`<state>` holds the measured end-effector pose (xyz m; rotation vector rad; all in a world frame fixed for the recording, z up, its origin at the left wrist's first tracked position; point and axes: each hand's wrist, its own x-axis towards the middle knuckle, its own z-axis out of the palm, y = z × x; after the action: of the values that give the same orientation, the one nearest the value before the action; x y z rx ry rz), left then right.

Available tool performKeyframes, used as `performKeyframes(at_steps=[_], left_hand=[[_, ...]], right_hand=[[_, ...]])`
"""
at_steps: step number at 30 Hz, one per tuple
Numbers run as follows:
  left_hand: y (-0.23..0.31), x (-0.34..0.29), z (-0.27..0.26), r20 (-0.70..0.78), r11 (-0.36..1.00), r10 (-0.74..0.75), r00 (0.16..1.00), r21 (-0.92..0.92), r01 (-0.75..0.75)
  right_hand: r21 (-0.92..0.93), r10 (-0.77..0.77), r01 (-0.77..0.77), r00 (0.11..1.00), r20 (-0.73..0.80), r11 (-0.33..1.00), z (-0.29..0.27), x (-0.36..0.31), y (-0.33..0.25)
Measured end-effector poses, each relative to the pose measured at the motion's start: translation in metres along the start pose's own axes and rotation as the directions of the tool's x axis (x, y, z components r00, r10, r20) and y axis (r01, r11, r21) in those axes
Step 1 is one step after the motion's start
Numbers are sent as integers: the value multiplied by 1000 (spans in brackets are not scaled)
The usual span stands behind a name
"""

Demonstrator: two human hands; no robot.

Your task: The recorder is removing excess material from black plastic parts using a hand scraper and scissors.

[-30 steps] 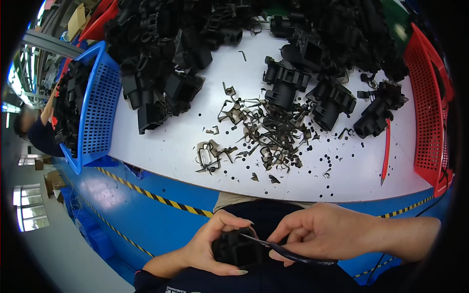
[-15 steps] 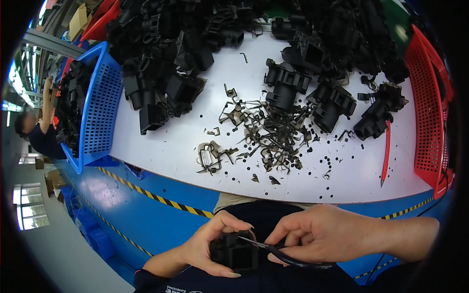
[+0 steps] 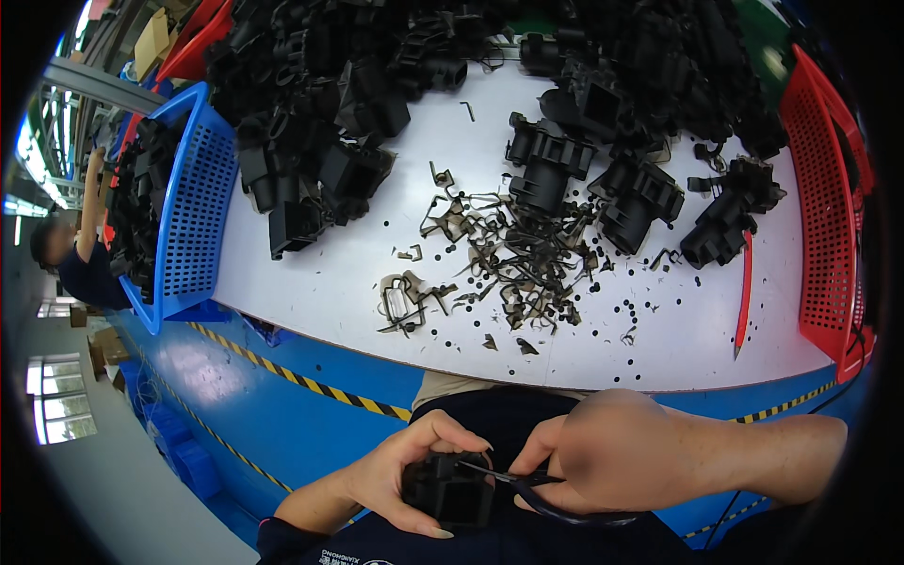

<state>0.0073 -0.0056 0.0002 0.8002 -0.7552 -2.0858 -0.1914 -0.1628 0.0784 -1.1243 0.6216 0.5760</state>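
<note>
Close to my body, my left hand (image 3: 390,475) is wrapped around a black plastic housing (image 3: 450,504), thumb below and fingers above. The housing has a square recess on the side facing up. From the right, my right hand (image 3: 617,457) grips slim-jawed pliers (image 3: 584,516) with dark blue handles. Their metal tips touch or lie just over the upper edge of the housing; exact contact is too small to tell. Beyond my hands, on the white table (image 3: 311,292), lies a heap of thin dark plastic scraps (image 3: 527,254) with small black discs scattered around.
Black molded housings (image 3: 551,165) are piled across the far table. A blue basket (image 3: 200,193) of black parts stands left, a red basket (image 3: 822,207) right. A red pointed stick-like tool (image 3: 744,297) lies near the right edge. Another person (image 3: 85,259) is at far left.
The housing has tilted slightly in my left hand. My right hand has shifted a little up and is smeared, while the tool's handles have dropped slightly. The table things stay put.
</note>
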Motion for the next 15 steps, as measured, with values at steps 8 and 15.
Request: performKeyframes(at_steps=[8, 15], left_hand=[[-1, -2, -3, 30, 997, -48, 998, -64, 50], [0, -3, -4, 45, 990, -52, 998, -131, 57]], right_hand=[[-80, -22, 22, 1000, -4, 997, 0, 0, -1], [-93, -57, 57, 998, 2, 994, 1, 3, 1]])
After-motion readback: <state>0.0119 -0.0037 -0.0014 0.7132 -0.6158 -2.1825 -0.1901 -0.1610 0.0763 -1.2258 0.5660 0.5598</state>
